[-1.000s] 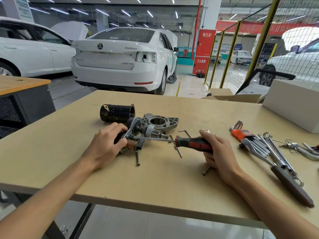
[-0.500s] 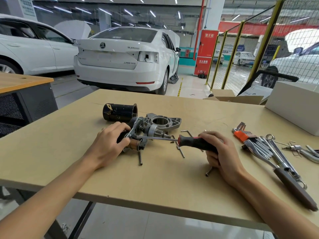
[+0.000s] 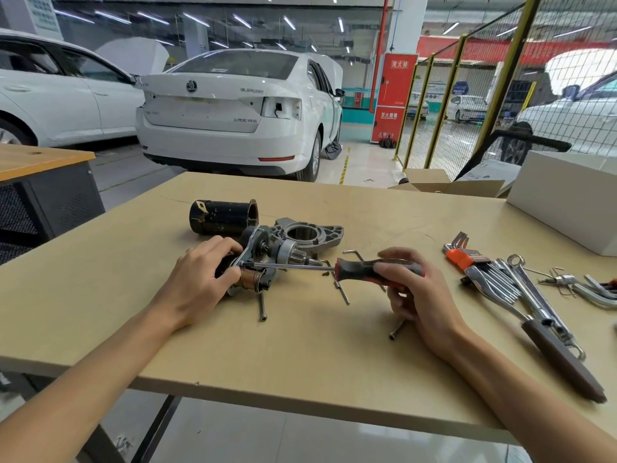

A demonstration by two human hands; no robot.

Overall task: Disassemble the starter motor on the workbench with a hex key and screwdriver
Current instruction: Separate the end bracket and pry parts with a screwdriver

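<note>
My right hand [image 3: 422, 295] has slid back along the screwdriver [image 3: 364, 269] handle, fingers curled round it, beige workbench [image 3: 300, 355] in a car workshop, left hand [image 3: 200, 282] gripping the starter motor [image 3: 263, 259] mid-tabletop, housing off, copper winding exposed.

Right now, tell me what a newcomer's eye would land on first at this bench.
First, the two hands mid-bench: the left hand grips the partly stripped starter motor while the right hand holds a red-and-black screwdriver, its shaft reaching into the motor. Just behind lie the black cylindrical housing and a grey aluminium end bracket. At the right, a spread of wrenches and hex keys, and a white car beyond the bench.
</note>
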